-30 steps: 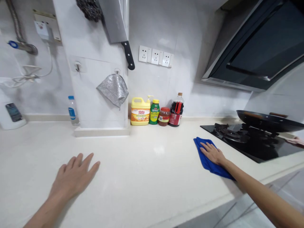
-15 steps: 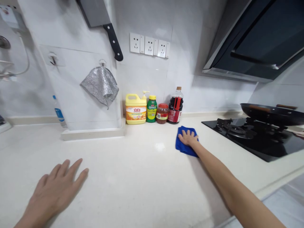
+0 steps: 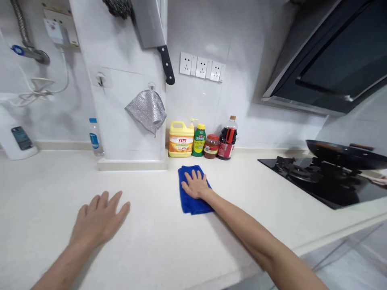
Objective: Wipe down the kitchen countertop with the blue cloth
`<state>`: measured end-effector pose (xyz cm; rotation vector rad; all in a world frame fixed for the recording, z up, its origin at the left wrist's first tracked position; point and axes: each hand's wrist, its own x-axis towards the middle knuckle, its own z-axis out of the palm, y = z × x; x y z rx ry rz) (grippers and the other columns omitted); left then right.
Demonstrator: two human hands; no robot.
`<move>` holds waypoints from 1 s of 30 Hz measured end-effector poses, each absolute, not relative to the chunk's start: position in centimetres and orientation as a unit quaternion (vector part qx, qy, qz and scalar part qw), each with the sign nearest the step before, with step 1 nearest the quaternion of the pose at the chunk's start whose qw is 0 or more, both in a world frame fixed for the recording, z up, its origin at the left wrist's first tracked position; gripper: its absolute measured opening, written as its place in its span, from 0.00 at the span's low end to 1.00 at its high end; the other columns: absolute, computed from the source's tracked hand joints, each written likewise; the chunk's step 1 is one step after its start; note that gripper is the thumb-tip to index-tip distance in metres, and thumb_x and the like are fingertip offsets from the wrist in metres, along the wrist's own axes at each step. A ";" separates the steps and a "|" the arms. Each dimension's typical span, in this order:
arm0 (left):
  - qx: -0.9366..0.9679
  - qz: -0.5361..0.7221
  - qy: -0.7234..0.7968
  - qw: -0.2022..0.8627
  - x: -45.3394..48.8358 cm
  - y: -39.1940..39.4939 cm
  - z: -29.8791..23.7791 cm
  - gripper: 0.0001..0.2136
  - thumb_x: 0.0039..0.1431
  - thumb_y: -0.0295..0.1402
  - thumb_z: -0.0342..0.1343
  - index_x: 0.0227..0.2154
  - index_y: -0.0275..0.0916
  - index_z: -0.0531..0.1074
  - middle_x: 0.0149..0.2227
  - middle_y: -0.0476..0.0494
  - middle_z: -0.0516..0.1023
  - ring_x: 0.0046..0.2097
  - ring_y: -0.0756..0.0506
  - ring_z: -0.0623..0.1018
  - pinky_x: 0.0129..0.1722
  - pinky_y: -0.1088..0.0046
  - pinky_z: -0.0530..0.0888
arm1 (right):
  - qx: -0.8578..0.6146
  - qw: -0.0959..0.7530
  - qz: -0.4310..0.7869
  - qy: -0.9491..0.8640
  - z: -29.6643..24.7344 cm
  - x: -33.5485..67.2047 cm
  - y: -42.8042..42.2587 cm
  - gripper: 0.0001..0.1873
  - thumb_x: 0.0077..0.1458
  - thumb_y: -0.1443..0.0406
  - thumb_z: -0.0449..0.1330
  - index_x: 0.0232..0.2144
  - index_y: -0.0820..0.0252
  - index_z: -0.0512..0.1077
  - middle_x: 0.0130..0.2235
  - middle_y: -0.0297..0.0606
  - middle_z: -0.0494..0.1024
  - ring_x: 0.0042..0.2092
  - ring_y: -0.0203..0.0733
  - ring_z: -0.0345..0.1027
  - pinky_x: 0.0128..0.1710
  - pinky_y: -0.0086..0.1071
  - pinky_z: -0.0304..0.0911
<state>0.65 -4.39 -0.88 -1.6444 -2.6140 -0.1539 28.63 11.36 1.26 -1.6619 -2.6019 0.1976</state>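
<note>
Blue cloth lies on the table, inside its front edge. Bare surface separates it from the black hob; the yellow jug stands near the cloth's far edge. My right hand lies spread flat on it, unclenched; my left hand, spread and empty, is well apart.

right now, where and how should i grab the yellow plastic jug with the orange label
Probably by the looped yellow handle at its top, from the front and above: the yellow plastic jug stands upright with that loop exposed, while the white pillar and green yellow-capped bottle crowd its sides.
</note>
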 end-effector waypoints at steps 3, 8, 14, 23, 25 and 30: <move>-0.531 -0.053 -0.845 0.028 0.7 -4.4 -0.8 0.33 0.62 0.53 0.33 0.67 0.46 0.49 0.71 0.35 0.46 0.71 0.33 0.48 0.67 0.49 0.50 | -0.517 0.050 0.073 -0.851 0.6 27.0 7.1 0.38 0.66 0.47 0.38 0.71 0.59 0.44 0.72 0.52 0.39 0.71 0.67 0.28 0.64 0.64 0.27; -0.531 -0.067 -0.844 0.037 0.9 -4.4 -0.7 0.34 0.61 0.54 0.34 0.67 0.44 0.50 0.71 0.34 0.47 0.71 0.33 0.49 0.67 0.48 0.50 | -0.473 0.097 0.106 -0.869 -0.1 25.6 2.3 0.39 0.65 0.47 0.42 0.70 0.60 0.47 0.72 0.52 0.40 0.71 0.67 0.26 0.64 0.66 0.22; -0.551 -0.075 -0.830 0.040 0.0 -4.4 -1.0 0.33 0.61 0.50 0.35 0.67 0.42 0.52 0.70 0.32 0.50 0.70 0.32 0.52 0.66 0.46 0.53 | -0.404 0.304 0.246 -0.827 0.5 31.4 4.0 0.25 0.66 0.56 0.46 0.60 0.55 0.67 0.60 0.41 0.71 0.61 0.48 0.64 0.63 0.45 0.53; -0.597 -0.230 -0.769 -0.004 4.7 -4.0 1.2 0.31 0.61 0.46 0.34 0.59 0.37 0.67 0.69 0.40 0.57 0.71 0.38 0.50 0.69 0.56 0.54 | -0.439 0.474 0.247 -0.722 -2.4 42.3 7.7 0.16 0.53 0.68 0.51 0.36 0.61 0.78 0.36 0.41 0.83 0.41 0.44 0.77 0.47 0.36 0.68; -0.633 -0.241 -0.735 -0.031 8.7 -3.7 2.7 0.31 0.62 0.49 0.34 0.60 0.40 0.65 0.69 0.43 0.56 0.71 0.40 0.50 0.70 0.57 0.54 | -0.429 0.484 0.263 -0.716 -2.8 42.4 8.0 0.17 0.51 0.69 0.50 0.35 0.61 0.78 0.35 0.41 0.82 0.40 0.43 0.77 0.45 0.35 0.69; -0.675 -0.153 -0.719 -0.070 18.5 -1.2 3.5 0.32 0.64 0.50 0.34 0.64 0.36 0.60 0.69 0.39 0.55 0.71 0.40 0.51 0.70 0.59 0.51 | -0.409 0.501 0.295 -0.703 -3.3 42.2 8.8 0.17 0.48 0.69 0.50 0.33 0.60 0.78 0.32 0.39 0.82 0.37 0.43 0.77 0.43 0.35 0.69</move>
